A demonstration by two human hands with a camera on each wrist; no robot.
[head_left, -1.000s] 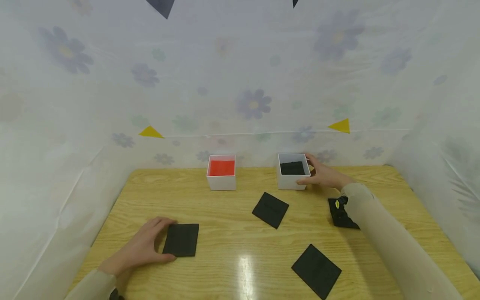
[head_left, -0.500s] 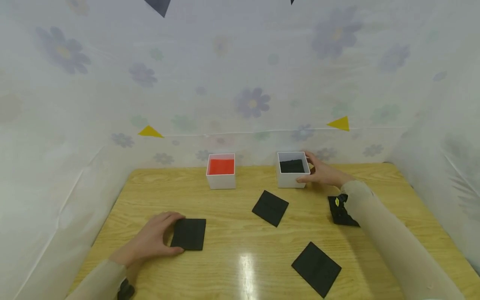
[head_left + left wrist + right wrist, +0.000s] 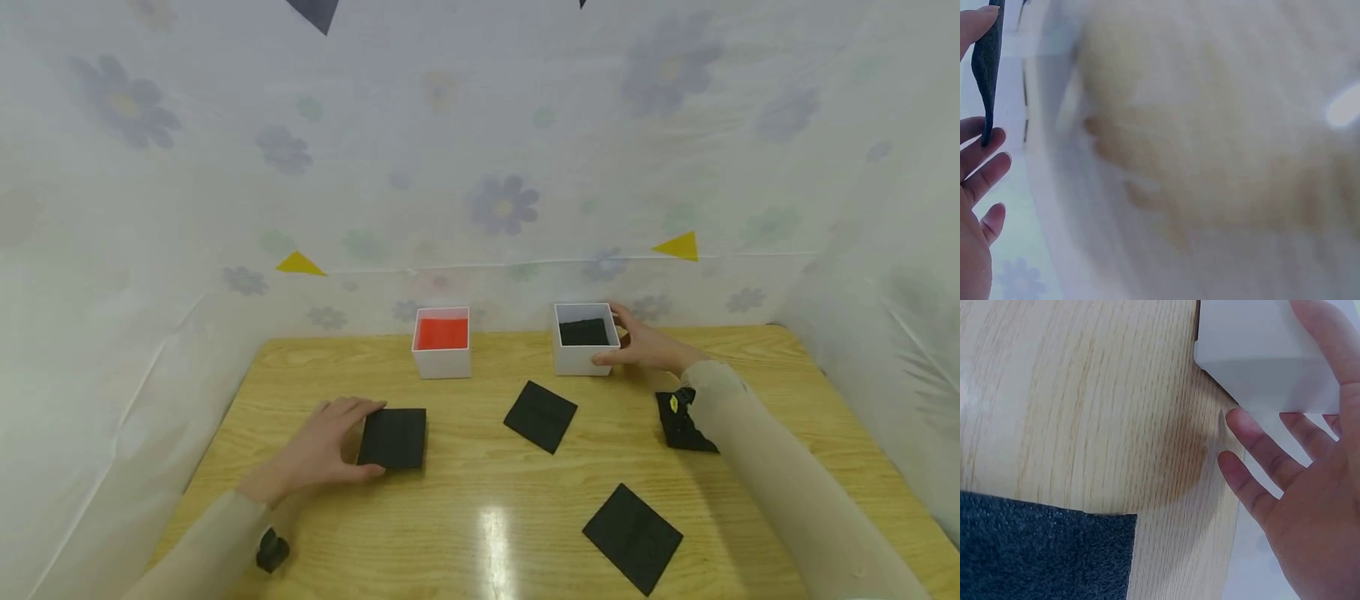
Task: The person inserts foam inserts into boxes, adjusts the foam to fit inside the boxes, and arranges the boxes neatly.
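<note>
My left hand (image 3: pixel 341 433) grips a black foam square (image 3: pixel 392 437) by its left edge, low over the wooden table (image 3: pixel 465 500). In the left wrist view the square (image 3: pixel 988 62) shows edge-on between the thumb and fingers of my left hand (image 3: pixel 975 175). My right hand (image 3: pixel 637 343) holds the right side of a white box with a black lining (image 3: pixel 581 358), thumb at the front corner, fingers behind. The right wrist view shows that box (image 3: pixel 1260 350) against my right hand (image 3: pixel 1297 487).
A white box with a red lining (image 3: pixel 442 364) stands left of the black-lined one. Loose black squares lie mid-table (image 3: pixel 540 417), front right (image 3: pixel 632 539), and half under my right forearm (image 3: pixel 678 425). Flowered sheeting walls the table on three sides.
My left hand has carried the black square to the right and a little farther from me. The right hand has stayed on the white box.
</note>
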